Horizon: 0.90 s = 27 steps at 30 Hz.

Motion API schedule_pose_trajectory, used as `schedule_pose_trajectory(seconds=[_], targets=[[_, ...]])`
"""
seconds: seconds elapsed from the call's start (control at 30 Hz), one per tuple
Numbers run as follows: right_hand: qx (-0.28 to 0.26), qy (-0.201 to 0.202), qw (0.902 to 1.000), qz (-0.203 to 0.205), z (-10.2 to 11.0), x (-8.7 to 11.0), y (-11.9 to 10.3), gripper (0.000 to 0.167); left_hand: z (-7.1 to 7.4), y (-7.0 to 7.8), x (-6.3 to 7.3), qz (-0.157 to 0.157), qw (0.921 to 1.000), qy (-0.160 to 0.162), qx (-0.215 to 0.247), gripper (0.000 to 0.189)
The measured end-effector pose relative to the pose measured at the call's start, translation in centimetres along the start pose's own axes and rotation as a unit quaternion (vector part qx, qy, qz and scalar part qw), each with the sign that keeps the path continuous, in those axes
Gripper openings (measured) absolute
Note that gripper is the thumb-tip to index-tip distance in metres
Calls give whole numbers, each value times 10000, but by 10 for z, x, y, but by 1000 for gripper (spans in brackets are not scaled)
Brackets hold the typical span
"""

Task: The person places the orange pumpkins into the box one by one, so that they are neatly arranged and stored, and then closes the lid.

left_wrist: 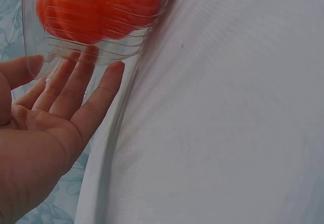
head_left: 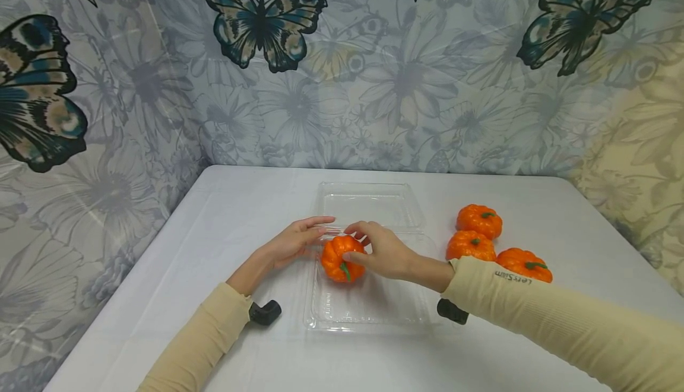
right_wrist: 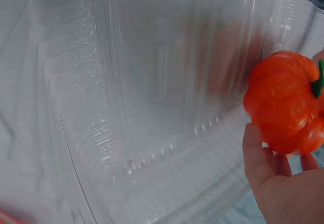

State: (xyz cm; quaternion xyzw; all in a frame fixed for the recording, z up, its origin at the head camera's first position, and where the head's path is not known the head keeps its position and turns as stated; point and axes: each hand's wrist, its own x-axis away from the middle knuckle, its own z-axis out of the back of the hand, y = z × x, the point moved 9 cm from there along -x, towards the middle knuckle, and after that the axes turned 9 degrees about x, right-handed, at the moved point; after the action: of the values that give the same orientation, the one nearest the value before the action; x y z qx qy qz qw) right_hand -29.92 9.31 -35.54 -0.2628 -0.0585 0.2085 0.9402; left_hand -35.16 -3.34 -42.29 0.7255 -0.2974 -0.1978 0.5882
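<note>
An orange pumpkin (head_left: 336, 261) with a green stem sits at the left back of a clear plastic clamshell container (head_left: 374, 312). My right hand (head_left: 386, 251) holds this pumpkin, thumb near the stem and fingers curved round its far side. In the right wrist view the pumpkin (right_wrist: 283, 100) lies against the fingertips, above the ribbed container floor. My left hand (head_left: 293, 242) rests at the container's left back corner, fingers stretched out. Through the clear wall (left_wrist: 104, 49) in the left wrist view the pumpkin shows orange, with the left fingertips right at that wall.
The container's lid (head_left: 369, 202) lies folded back behind the base. Several more orange pumpkins (head_left: 470, 245) stand to the right on the white table (head_left: 240, 202), one partly behind the right sleeve (head_left: 513, 297). A wall with butterfly prints (head_left: 374, 101) rises behind.
</note>
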Motion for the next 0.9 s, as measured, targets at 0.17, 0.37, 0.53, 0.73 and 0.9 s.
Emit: schedule_pose_trajectory(seconds=[0.17,0.37,0.53,0.73,0.9], targets=[[-29,-10,10000,24,-1,0,0,44,0,0,0,13,10000,-32,-18,49],[-3,17,9998,176,1,1,0,49,1,-1,-1,23,10000,-53,-50,49],[24,93,9999,71,6,2,2,43,2,-1,-2,42,9999,1,-97,49],[-517,186,9976,-428,18,4,14,37,1,0,-2,42,9999,30,-111,48],[-1449,162,9864,-753,30,5,26,45,1,0,-2,49,9999,38,-124,48]])
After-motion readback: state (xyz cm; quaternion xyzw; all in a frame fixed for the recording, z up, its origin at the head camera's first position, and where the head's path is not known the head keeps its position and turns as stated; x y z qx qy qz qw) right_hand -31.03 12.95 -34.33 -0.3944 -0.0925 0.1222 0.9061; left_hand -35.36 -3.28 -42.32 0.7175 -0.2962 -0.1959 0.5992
